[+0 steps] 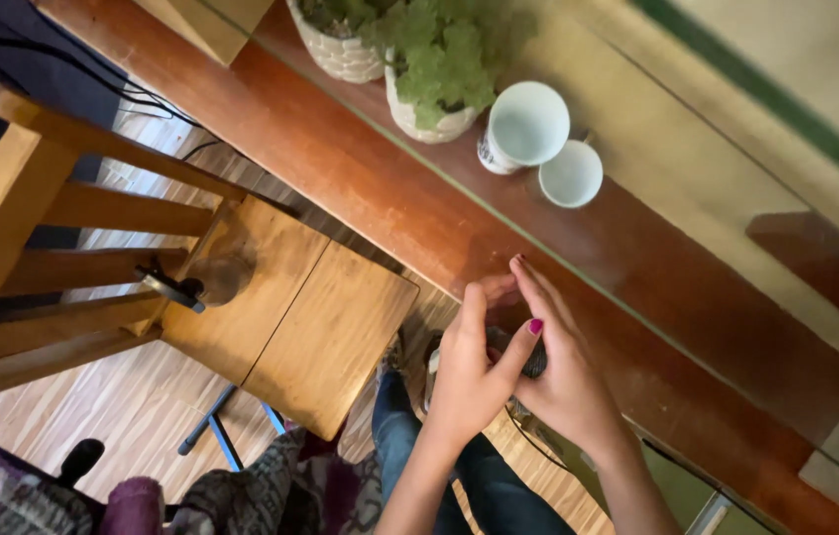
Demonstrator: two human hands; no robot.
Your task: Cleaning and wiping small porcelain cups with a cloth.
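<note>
Floor: pale wood planks [142,401], running under everything
Table: long reddish-brown wooden top [360,168] with a glass sheet over it
Chair: light wooden chair [271,317] beside the table
Wall: cream, with a green stripe [766,94]
Light: soft and even

Packages, signs, screens: none in view. Labels: one dark printed patch on the side of the larger white mug [523,127], lying near the tabletop's [360,168] far edge; print too small to make out.
</note>
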